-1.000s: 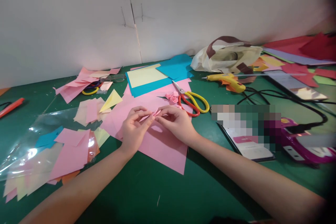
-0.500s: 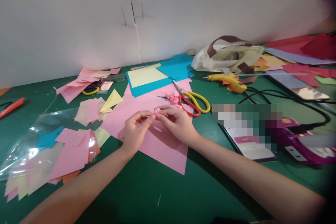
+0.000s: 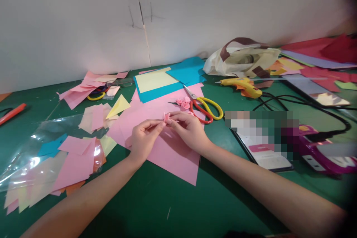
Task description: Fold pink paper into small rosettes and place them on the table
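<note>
A small folded pink paper piece (image 3: 166,117) is pinched between the fingertips of both hands, above a large pink sheet (image 3: 178,160). My left hand (image 3: 145,135) grips it from the left, thumb and forefinger together. From the right, my right hand (image 3: 187,128) holds it with thumb and fingers closed. Just beyond my right hand are small pink paper flowers (image 3: 183,102), next to scissors (image 3: 205,108) with one red and one yellow handle. Blue sheets (image 3: 192,70) and a pale yellow sheet (image 3: 157,80) lie behind.
Paper scraps and a clear plastic bag (image 3: 30,160) cover the left side. A yellow glue gun (image 3: 242,85), cream bag (image 3: 231,63), phone (image 3: 267,156) and purple power strip (image 3: 320,156) with black cables lie to the right.
The pink piece has turned slightly between the fingertips and shows more of its folded face. Both hands stay in almost the same place.
</note>
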`<state>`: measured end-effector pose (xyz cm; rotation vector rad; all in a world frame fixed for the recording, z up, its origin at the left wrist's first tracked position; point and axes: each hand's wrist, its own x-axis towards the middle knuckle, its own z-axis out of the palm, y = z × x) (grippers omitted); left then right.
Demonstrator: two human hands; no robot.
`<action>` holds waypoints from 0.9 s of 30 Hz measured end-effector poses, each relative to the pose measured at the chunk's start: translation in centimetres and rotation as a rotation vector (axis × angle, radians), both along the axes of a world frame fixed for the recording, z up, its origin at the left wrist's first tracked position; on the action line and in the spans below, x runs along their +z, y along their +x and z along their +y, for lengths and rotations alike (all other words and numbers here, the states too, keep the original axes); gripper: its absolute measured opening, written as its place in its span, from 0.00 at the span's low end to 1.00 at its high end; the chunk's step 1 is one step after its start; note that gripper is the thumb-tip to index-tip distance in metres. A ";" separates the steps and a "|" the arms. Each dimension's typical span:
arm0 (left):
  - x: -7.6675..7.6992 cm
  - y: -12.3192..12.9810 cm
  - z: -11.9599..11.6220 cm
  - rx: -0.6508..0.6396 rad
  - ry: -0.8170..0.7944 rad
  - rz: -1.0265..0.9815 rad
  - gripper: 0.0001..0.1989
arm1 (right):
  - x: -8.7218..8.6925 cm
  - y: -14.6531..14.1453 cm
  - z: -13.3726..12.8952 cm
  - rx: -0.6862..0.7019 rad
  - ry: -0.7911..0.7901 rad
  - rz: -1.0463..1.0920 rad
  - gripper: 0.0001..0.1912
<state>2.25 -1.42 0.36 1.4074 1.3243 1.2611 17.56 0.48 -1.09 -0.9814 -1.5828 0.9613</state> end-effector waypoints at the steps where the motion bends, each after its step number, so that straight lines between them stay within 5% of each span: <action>1: 0.0 0.0 0.0 0.011 -0.011 -0.004 0.07 | 0.0 0.0 0.0 0.001 0.010 -0.014 0.10; 17: -0.5 -0.1 0.3 0.110 -0.032 -0.062 0.11 | 0.0 0.1 0.0 0.038 0.058 -0.096 0.10; 23: -0.4 -0.1 0.3 -0.019 0.131 0.096 0.05 | 0.0 0.0 -0.1 0.044 0.039 -0.094 0.10; 27: -0.3 -0.1 0.1 -0.048 0.095 0.129 0.06 | -0.1 0.0 0.0 0.053 0.055 -0.085 0.10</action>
